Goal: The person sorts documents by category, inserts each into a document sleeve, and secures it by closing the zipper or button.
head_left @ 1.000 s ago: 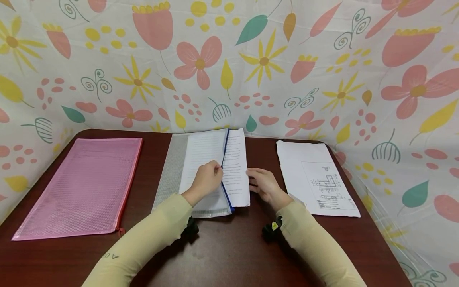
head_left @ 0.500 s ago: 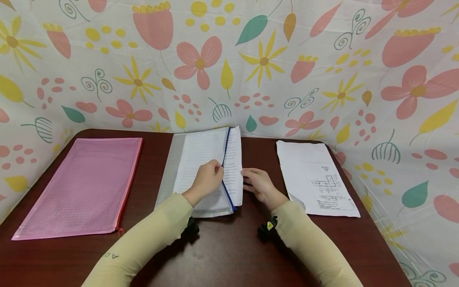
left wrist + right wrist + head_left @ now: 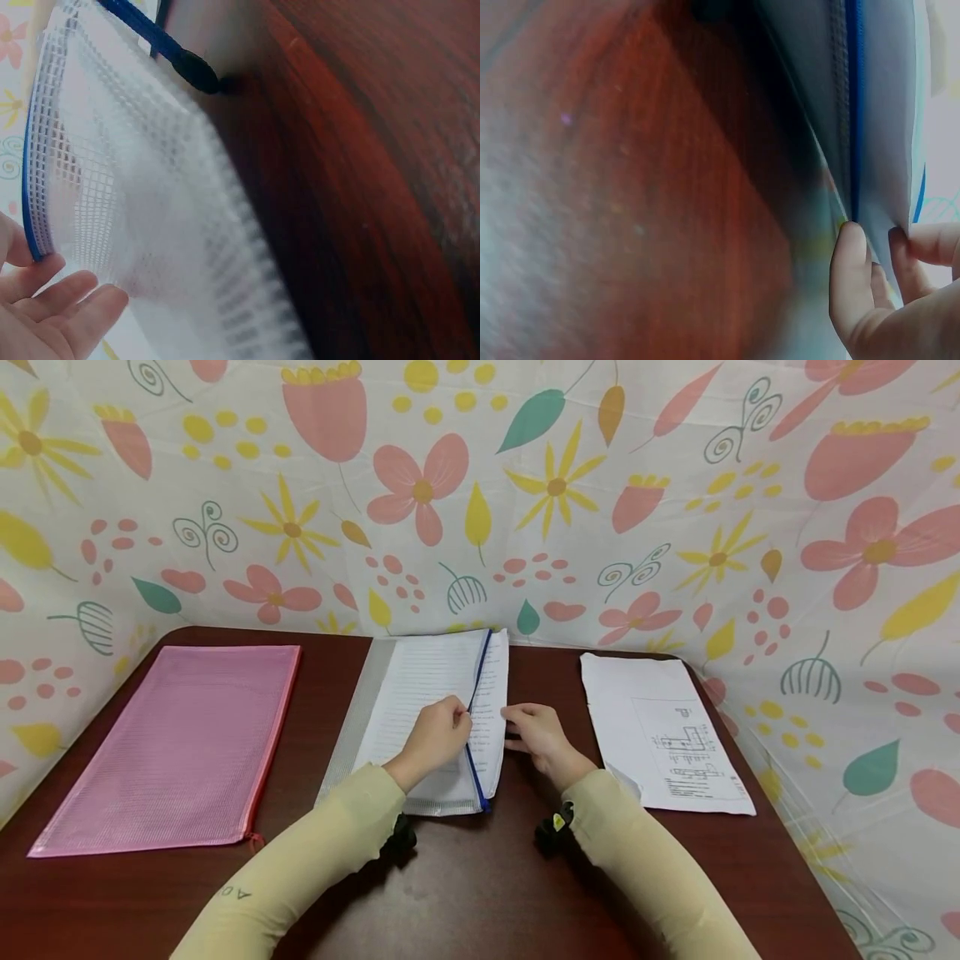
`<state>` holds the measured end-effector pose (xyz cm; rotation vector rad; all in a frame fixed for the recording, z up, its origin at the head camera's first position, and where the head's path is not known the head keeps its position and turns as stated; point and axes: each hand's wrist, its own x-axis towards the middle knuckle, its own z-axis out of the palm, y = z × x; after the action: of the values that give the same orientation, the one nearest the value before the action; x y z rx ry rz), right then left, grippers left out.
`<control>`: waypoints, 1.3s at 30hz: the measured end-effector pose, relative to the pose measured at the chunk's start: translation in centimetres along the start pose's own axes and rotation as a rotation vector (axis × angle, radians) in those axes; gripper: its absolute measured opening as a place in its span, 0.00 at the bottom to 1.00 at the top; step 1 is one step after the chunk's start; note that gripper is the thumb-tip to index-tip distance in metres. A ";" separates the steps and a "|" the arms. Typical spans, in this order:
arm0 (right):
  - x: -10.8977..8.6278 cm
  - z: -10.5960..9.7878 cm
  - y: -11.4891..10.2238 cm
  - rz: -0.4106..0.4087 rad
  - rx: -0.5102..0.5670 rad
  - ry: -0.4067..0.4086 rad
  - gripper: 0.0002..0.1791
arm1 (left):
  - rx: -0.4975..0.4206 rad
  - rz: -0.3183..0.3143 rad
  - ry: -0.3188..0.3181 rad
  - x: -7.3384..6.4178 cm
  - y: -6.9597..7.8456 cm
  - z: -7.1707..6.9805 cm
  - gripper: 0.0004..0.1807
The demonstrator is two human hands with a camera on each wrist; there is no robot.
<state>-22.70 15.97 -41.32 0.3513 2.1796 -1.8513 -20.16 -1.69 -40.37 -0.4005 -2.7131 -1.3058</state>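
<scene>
A clear mesh zip folder (image 3: pixel 354 727) with a blue zip edge lies mid-table in the head view. Printed papers (image 3: pixel 492 693) sit partly inside it, a strip sticking out past the zip on the right. My left hand (image 3: pixel 433 737) pinches the upper layer of the folder at its blue edge and lifts it; the left wrist view shows the raised mesh beside the fingers (image 3: pixel 97 307). At the papers' outer edge is my right hand (image 3: pixel 542 739), gripping them between thumb and fingers. In the right wrist view the fingers (image 3: pixel 849 262) hold the sheet edge.
A pink mesh zip folder (image 3: pixel 187 735) with a red zip lies on the left of the dark wooden table (image 3: pixel 480 893). To the right is a white sheet with a technical drawing (image 3: pixel 626 718). Behind the table hangs a flowered cloth (image 3: pixel 480 485).
The right hand has moved left with the papers, and less of them sticks out of the folder. My left hand stays at the blue edge.
</scene>
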 end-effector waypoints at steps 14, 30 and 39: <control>0.2 -0.2 -0.5 -0.001 -0.074 -0.027 0.20 | 0.010 0.036 -0.073 -0.1 -0.3 -0.2 0.07; 0.3 1.0 0.2 0.003 -0.011 -0.043 0.19 | -0.073 0.050 -0.054 -0.1 -0.2 -0.3 0.07; 0.5 1.7 0.1 -0.024 -0.028 -0.015 0.17 | -0.073 0.066 -0.045 0.2 -0.3 -0.1 0.07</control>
<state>-23.03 14.30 -41.85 0.3064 2.2070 -1.8272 -20.42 -1.88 -40.50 -0.5276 -2.6691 -1.3985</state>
